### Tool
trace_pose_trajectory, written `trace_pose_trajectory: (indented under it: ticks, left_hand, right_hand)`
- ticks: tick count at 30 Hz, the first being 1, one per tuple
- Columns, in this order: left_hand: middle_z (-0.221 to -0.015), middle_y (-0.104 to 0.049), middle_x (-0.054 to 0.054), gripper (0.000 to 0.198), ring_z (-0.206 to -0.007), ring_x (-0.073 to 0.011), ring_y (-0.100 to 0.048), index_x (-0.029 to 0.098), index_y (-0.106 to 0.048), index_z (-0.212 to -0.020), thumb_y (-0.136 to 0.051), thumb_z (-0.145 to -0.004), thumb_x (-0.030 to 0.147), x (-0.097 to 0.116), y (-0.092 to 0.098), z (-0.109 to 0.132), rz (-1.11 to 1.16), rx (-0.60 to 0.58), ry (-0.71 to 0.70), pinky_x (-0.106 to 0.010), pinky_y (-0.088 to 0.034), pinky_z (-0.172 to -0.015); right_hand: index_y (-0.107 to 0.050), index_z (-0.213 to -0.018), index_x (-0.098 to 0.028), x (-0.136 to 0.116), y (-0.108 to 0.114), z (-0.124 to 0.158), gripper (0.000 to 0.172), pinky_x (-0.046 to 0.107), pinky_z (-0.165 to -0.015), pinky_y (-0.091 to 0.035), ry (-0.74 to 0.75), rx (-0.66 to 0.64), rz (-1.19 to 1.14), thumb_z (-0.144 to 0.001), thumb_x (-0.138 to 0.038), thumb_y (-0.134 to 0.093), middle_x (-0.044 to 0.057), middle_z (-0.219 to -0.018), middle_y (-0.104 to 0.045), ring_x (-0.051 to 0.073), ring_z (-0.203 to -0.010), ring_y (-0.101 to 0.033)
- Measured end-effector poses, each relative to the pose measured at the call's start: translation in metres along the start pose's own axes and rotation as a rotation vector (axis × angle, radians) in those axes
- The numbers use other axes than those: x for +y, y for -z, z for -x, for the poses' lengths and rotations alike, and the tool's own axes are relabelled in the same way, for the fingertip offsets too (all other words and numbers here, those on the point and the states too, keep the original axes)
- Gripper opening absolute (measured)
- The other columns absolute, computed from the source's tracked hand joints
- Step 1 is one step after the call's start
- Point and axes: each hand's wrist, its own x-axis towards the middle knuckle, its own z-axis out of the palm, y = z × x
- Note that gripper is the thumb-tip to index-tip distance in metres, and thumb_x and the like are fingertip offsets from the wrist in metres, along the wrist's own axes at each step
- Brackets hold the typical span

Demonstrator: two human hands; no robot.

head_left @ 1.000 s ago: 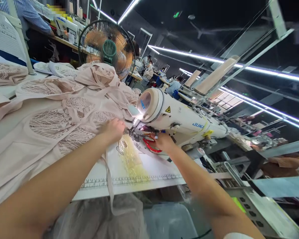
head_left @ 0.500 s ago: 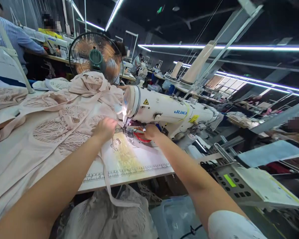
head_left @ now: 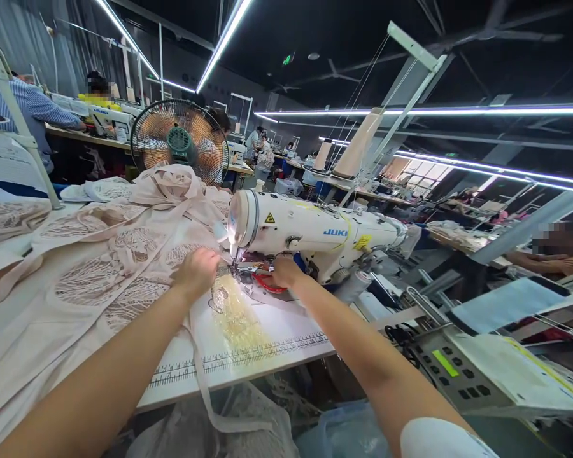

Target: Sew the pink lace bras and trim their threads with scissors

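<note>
My left hand (head_left: 198, 273) is closed on the edge of the beige lace garment (head_left: 138, 245), just left of the needle area. From beneath that hand, a narrow beige strap (head_left: 200, 362) hangs over the table's front edge. The fingers of my right hand (head_left: 286, 272) are curled in under the arm of the white sewing machine (head_left: 291, 219), partly hidden. Beside them are a slim metal piece (head_left: 253, 268) and a curved red part (head_left: 267, 284); whether my fingers grip either is unclear. A lamp lights the needle.
Yellowed tape (head_left: 239, 315) and a printed ruler (head_left: 243, 354) mark the white tabletop (head_left: 300, 324). Behind the garment pile stands a fan (head_left: 179, 141). A control box (head_left: 463, 369) sits at right; thread cones (head_left: 358, 146) stand behind. Other people sit at machines at the back left.
The view has tilted up, so the machine and table appear lower. Both hands stay close to the needle, with little visible change in their hold.
</note>
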Motion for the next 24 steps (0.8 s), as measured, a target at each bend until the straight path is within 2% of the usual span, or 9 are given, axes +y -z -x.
trace_pose_trajectory:
  ticks: [4,8,11,14,17,20,22,24]
  left_hand:
    - [-0.095,-0.066,-0.008,0.024,-0.097,-0.0232,-0.055,0.017,-0.066,-0.093,-0.044,-0.085,0.011,0.002,0.004,0.003,0.008,-0.011,0.004,-0.037,-0.043,-0.083]
    - [-0.097,-0.065,-0.007,0.016,-0.096,-0.0204,-0.056,0.016,-0.063,-0.095,-0.050,-0.088,0.023,0.005,0.009,0.004,0.014,-0.044,0.039,-0.039,-0.043,-0.085]
    - [-0.094,-0.066,-0.008,0.023,-0.093,-0.0207,-0.058,0.017,-0.065,-0.088,-0.044,-0.089,0.024,0.001,0.022,0.002,0.020,-0.098,0.088,-0.036,-0.044,-0.081]
    - [-0.107,-0.067,-0.006,0.035,-0.094,-0.0202,-0.061,0.023,-0.067,-0.097,-0.034,-0.088,0.025,-0.017,0.043,0.004,0.039,-0.189,0.129,-0.029,-0.047,-0.073]
    - [-0.111,-0.067,-0.005,0.039,-0.093,-0.0214,-0.064,0.024,-0.064,-0.110,-0.033,-0.086,0.031,-0.040,0.063,0.019,0.024,-0.339,0.169,-0.028,-0.049,-0.070]
    - [-0.119,-0.064,-0.012,0.042,-0.104,-0.0299,-0.061,0.018,-0.064,-0.113,-0.048,-0.079,0.036,-0.044,0.076,0.048,-0.039,-0.504,0.167,-0.036,-0.048,-0.082]
    - [-0.127,-0.057,-0.017,0.045,-0.111,-0.0349,-0.056,0.014,-0.061,-0.118,-0.048,-0.080,0.036,-0.030,0.081,0.069,-0.089,-0.577,0.157,-0.044,-0.044,-0.090]
    - [-0.125,-0.058,-0.018,0.045,-0.106,-0.0348,-0.058,0.015,-0.060,-0.120,-0.044,-0.084,0.038,-0.005,0.087,0.087,-0.118,-0.646,0.135,-0.046,-0.044,-0.089]
  right_hand:
    - [-0.057,-0.113,-0.016,-0.003,0.007,0.003,0.028,0.040,-0.083,-0.050,-0.022,-0.004,-0.029,-0.091,-0.033,-0.053,0.008,-0.114,-0.058,0.020,-0.098,-0.059]
    - [-0.057,-0.112,-0.016,-0.007,0.016,0.007,0.028,0.040,-0.083,-0.050,-0.066,-0.007,-0.078,-0.091,-0.033,-0.053,0.008,-0.114,-0.058,0.020,-0.097,-0.059]
    - [-0.057,-0.112,-0.015,-0.007,0.019,0.019,0.029,0.040,-0.083,-0.050,-0.113,0.024,-0.138,-0.091,-0.034,-0.053,0.008,-0.113,-0.058,0.019,-0.097,-0.059]
    - [-0.060,-0.102,-0.014,0.001,0.013,0.051,0.031,0.039,-0.082,-0.049,-0.168,0.081,-0.230,-0.089,-0.041,-0.052,0.009,-0.105,-0.063,0.021,-0.095,-0.060]
    - [-0.062,-0.087,-0.014,0.007,-0.009,0.105,0.037,0.034,-0.071,-0.048,-0.205,0.119,-0.363,-0.083,-0.050,-0.054,0.013,-0.090,-0.067,0.026,-0.086,-0.062]
    - [-0.054,-0.074,-0.018,-0.007,-0.053,0.164,0.038,0.026,-0.060,-0.046,-0.107,0.077,-0.605,-0.078,-0.056,-0.056,0.005,-0.077,-0.067,0.019,-0.071,-0.063]
    - [-0.051,-0.076,-0.019,-0.037,-0.089,0.194,0.044,0.026,-0.053,-0.044,0.079,-0.059,-1.248,-0.069,-0.062,-0.061,0.004,-0.070,-0.066,0.019,-0.061,-0.062]
    - [-0.052,-0.085,-0.020,-0.082,-0.121,0.211,0.054,0.028,-0.061,-0.047,0.295,-0.201,-1.707,-0.058,-0.063,-0.070,0.008,-0.083,-0.068,0.022,-0.075,-0.065]
